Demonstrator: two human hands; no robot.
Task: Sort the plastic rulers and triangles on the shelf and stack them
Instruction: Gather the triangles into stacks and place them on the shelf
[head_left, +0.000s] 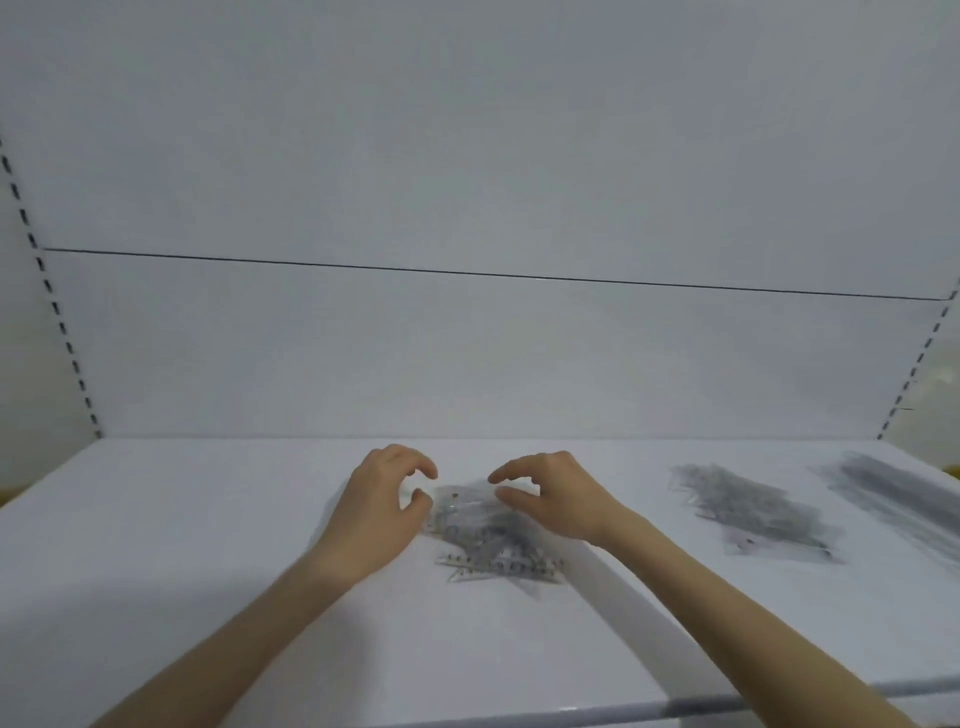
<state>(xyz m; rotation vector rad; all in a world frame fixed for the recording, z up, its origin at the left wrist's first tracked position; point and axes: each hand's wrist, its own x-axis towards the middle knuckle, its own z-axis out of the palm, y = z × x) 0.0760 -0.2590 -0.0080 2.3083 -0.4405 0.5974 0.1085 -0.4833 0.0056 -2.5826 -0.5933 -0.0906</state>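
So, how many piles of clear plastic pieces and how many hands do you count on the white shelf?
Piles of clear plastic pieces: 3 (centre pile, middle-right pile, far-right pile)
Bare hands: 2 (left hand, right hand)
Total: 5

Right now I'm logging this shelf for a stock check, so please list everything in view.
centre pile: one, clear greyish plastic pieces, loosely heaped mid-shelf between the hands
right pile: one, clear grey plastic, right of the hands, apart from the centre pile
far-right pile: one, grey, long narrow pieces, cut off by the right edge
shelf: one, white, bears all three piles
back panel: one, white, a dark horizontal seam across it
uprights: two, white with dark slots, at the left and right sides
left hand: one, fingers curled at the centre pile's left edge; grip unclear
right hand: one, fingers curled over its right edge; grip unclear
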